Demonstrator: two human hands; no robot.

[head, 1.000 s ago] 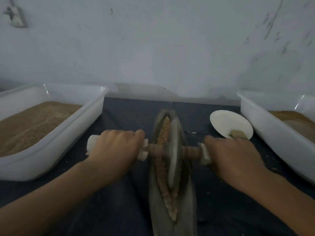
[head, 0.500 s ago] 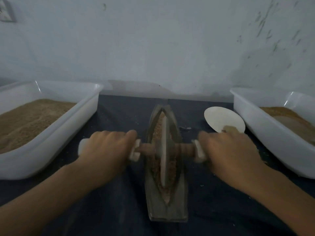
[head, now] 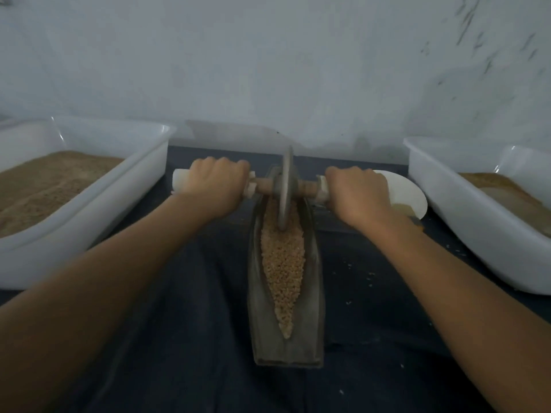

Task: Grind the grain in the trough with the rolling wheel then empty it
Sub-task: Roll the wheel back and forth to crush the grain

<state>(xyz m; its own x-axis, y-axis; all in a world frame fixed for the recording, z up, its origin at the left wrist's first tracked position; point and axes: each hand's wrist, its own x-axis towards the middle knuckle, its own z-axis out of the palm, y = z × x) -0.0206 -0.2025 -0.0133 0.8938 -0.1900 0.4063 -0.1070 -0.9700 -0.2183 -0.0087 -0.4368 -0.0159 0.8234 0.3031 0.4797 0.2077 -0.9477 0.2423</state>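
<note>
Writing or labels are nowhere legible on the tools or tubs. Grain (head: 282,263) lies as a long tapering bed of pale tan, pebbly kernels in the trough (head: 313,281), a dull grey boat-shaped vessel with sloping sides and a flat near end, set lengthwise on the dark cloth (head: 179,338) in the middle of the view. The rolling wheel (head: 285,189), a thin grey disc standing upright on edge, sits at the trough's far end with its lower rim in the grain. A brown wooden axle (head: 307,184) runs through its hub, ending in pale whitish handle pieces on both sides. The left hand (head: 213,186) is curled tight round the left handle, the right hand (head: 359,198) likewise wrapped round the right one, both arms stretched forward.

Just behind the right hand lies a white round dish (head: 408,193), partly hidden, with a small tan heap on it. A white plastic tub (head: 98,204) with rounded corners stands on the left, holding fine brown meal; a matching tub (head: 465,222) on the right holds a lower, similar fill. Scattered pale specks dot the cloth near the right tub. Behind everything rises a grey-white wall (head: 268,61), scuffed with dark marks at upper right.
</note>
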